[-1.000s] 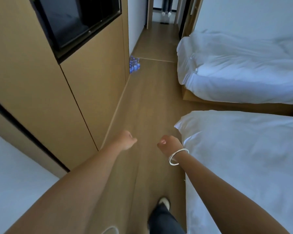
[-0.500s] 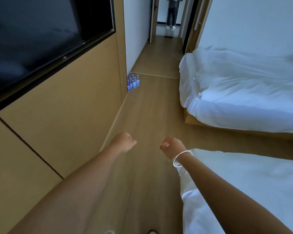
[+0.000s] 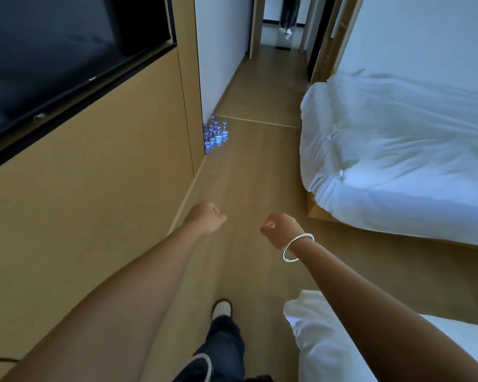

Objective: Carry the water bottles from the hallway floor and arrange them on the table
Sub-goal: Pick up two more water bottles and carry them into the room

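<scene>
Several small clear water bottles [image 3: 215, 135] with blue caps and blue labels stand upright in a cluster on the wooden floor, tight against the corner of the left wall panel. They are well ahead of me. My left hand [image 3: 204, 217] is held out in front, fingers curled into a loose fist, holding nothing. My right hand [image 3: 280, 227] is level with it, also loosely closed and holding nothing, with a silver bangle on the wrist. No table is in view.
A wood-panelled wall [image 3: 100, 194] with a dark TV screen [image 3: 61, 51] runs along the left. Two beds with white bedding stand on the right, the far bed [image 3: 403, 161] and the near bed [image 3: 323, 332]. A person's legs [image 3: 289, 15] show at the hallway's far end.
I have walked forward along the aisle; the bottles are nearer and larger, and the near bed has slid down to the lower right. Both hands stay curled and held out.
</scene>
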The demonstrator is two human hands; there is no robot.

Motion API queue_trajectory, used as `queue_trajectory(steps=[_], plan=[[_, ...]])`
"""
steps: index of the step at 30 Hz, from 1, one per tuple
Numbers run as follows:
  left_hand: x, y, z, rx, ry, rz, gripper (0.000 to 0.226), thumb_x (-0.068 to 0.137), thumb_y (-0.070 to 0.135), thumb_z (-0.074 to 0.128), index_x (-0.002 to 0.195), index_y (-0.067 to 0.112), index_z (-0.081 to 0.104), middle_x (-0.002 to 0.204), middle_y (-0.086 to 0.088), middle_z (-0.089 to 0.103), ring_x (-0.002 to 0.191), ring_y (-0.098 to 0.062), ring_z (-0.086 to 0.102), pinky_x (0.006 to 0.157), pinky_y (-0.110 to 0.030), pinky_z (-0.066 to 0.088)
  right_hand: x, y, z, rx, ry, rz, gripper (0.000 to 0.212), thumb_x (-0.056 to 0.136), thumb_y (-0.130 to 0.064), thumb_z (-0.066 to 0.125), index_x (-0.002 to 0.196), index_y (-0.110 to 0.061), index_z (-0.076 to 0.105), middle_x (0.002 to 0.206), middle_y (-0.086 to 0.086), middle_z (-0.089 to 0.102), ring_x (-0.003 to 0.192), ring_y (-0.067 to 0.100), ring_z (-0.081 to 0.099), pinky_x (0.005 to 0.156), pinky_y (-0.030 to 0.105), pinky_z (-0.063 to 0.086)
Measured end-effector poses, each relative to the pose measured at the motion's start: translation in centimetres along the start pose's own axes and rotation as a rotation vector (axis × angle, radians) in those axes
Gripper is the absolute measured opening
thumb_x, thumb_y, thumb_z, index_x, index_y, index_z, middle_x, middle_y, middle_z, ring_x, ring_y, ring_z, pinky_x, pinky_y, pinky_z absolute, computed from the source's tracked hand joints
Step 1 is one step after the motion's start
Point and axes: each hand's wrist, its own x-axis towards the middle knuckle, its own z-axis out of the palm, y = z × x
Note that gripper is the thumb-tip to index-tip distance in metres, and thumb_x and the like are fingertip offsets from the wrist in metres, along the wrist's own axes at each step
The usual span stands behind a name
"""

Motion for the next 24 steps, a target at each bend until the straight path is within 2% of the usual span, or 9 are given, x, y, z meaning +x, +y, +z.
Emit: queue_trajectory(steps=[4,9,13,18,21,24], plan=[[9.2,2.3,-2.2,-0.051,0.006,-0.003,0.015,0.084,0.030,0.059,0.077,0.020,0.049,0.074,0.004,0.050,0.077,-0.021,0.049,0.061,-0.026,0.035,8.9,-1.6,-2.3,-0.008,0.007,0.017,0.026,0.088,-0.024,0.054,0.108,-0.012,0.062,0.112,0.007,0.064,0.103,0.023,0.060,0.083,0.027,0.043],[19.9,5.2,-5.3,-0.068,-0.002,0.015,0.013,0.085,0.027,0.058,0.085,0.015,0.055,0.071,0.004,0.050,0.077,-0.022,0.051,0.068,-0.026,0.040,18.6,-3.4,-4.6,0.002,0.021,0.054,0.025,0.087,-0.023,0.054,0.108,-0.011,0.063,0.111,0.008,0.066,0.103,0.023,0.060,0.086,0.028,0.045],[26.5,6.9,-5.7,-0.061,-0.040,0.002,0.015,0.086,0.029,0.058,0.090,0.015,0.055,0.089,-0.001,0.055,0.082,-0.022,0.052,0.070,-0.025,0.040,24.8,-3.3,-5.7,0.010,0.007,0.086,0.025,0.087,-0.022,0.055,0.107,-0.010,0.063,0.111,0.009,0.065,0.104,0.024,0.060,0.084,0.027,0.043],[34.4,8.5,-5.0,-0.040,-0.084,-0.017,0.017,0.086,0.030,0.059,0.093,0.016,0.055,0.094,0.000,0.054,0.086,-0.021,0.051,0.073,-0.025,0.038,33.0,-2.8,-7.1,0.020,-0.023,0.106,0.024,0.087,-0.022,0.055,0.106,-0.010,0.063,0.110,0.009,0.065,0.102,0.024,0.060,0.080,0.025,0.042],[39.4,10.0,-4.8,-0.042,-0.095,-0.037,0.014,0.086,0.029,0.059,0.088,0.017,0.053,0.089,0.002,0.053,0.084,-0.020,0.049,0.072,-0.024,0.036,38.5,-2.5,-8.2,0.028,-0.044,0.104,0.024,0.086,-0.023,0.055,0.106,-0.010,0.063,0.111,0.008,0.066,0.102,0.025,0.060,0.081,0.025,0.042],[45.4,12.0,-4.7,-0.040,-0.097,-0.042,0.022,0.085,0.025,0.057,0.067,0.023,0.044,0.076,0.001,0.047,0.075,-0.020,0.043,0.057,-0.027,0.029,45.3,-2.2,-9.9,0.030,-0.056,0.087,0.021,0.086,-0.022,0.056,0.103,-0.011,0.063,0.108,0.009,0.066,0.100,0.025,0.060,0.077,0.024,0.040]])
